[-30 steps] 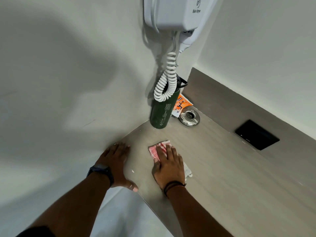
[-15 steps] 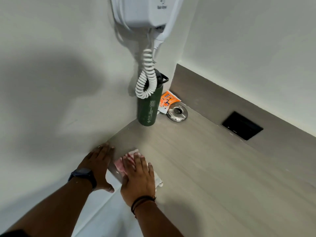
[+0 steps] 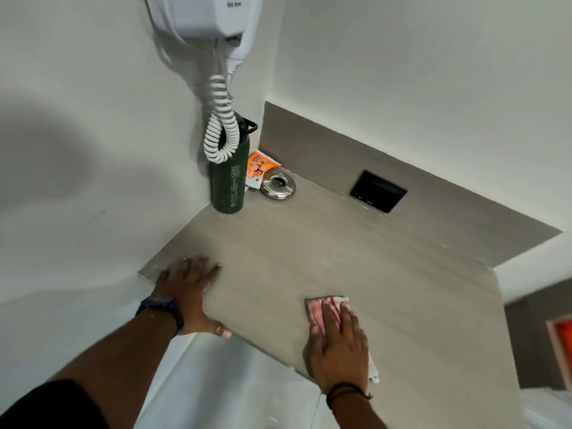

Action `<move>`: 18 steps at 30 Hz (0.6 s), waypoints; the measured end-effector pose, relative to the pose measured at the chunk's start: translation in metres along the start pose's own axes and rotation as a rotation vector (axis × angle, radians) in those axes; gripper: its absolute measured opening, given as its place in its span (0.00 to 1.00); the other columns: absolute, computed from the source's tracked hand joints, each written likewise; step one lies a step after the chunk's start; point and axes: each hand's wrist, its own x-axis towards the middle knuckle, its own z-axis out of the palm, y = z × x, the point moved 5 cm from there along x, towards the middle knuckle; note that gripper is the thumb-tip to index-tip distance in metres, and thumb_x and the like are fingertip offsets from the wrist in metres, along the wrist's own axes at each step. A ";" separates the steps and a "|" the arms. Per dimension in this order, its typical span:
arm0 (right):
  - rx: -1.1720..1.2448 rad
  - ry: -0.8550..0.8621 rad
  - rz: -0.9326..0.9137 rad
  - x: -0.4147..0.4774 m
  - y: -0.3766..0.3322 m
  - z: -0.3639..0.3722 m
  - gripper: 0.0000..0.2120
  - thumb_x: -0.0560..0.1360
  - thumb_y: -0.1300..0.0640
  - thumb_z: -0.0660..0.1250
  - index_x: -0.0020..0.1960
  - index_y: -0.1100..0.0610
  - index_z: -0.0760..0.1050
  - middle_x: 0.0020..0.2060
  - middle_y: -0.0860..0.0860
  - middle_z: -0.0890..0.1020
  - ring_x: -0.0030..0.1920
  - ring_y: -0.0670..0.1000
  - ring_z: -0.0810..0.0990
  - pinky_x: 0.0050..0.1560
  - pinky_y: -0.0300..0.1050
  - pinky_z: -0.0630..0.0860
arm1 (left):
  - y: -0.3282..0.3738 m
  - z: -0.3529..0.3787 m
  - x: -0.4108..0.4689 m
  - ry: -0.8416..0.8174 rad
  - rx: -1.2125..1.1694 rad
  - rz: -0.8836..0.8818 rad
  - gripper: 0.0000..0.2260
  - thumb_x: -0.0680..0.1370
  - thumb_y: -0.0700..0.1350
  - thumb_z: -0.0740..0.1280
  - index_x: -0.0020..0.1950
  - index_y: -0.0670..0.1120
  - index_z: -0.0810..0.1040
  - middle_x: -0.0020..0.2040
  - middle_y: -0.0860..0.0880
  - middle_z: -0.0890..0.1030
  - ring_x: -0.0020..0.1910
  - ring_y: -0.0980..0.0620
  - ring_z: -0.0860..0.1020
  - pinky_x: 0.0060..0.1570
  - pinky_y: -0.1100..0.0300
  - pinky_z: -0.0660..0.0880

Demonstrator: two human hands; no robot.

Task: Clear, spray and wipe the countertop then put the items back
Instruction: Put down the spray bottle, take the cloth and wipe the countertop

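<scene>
A grey wood-grain countertop [image 3: 325, 258] fills the corner between two white walls. My right hand [image 3: 339, 348] lies flat on a pink and white cloth [image 3: 322, 309] near the counter's front edge and presses it down. My left hand [image 3: 188, 289] rests flat on the counter's left front corner, fingers spread, holding nothing. In the far corner stand a dark green bottle [image 3: 229, 181], an orange sachet [image 3: 259, 168] and a round metal ashtray [image 3: 278, 188].
A white wall-mounted hair dryer [image 3: 201, 13] hangs above the corner, and its coiled cord [image 3: 221, 131] dangles in front of the bottle. A black socket plate [image 3: 378, 191] sits in the grey backsplash. At the right edge shows something orange [image 3: 565, 339].
My right hand has slid the cloth to the right along the front edge, away from my left hand. The left hand stays at the counter's left corner.
</scene>
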 end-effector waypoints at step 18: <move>-0.096 -0.157 -0.369 0.046 -0.162 0.052 0.32 0.75 0.33 0.49 0.76 0.44 0.57 0.78 0.53 0.55 0.77 0.55 0.50 0.75 0.56 0.47 | -0.066 -0.002 -0.023 0.070 0.142 -0.072 0.52 0.71 0.47 0.76 0.78 0.43 0.37 0.80 0.45 0.41 0.78 0.46 0.43 0.75 0.56 0.47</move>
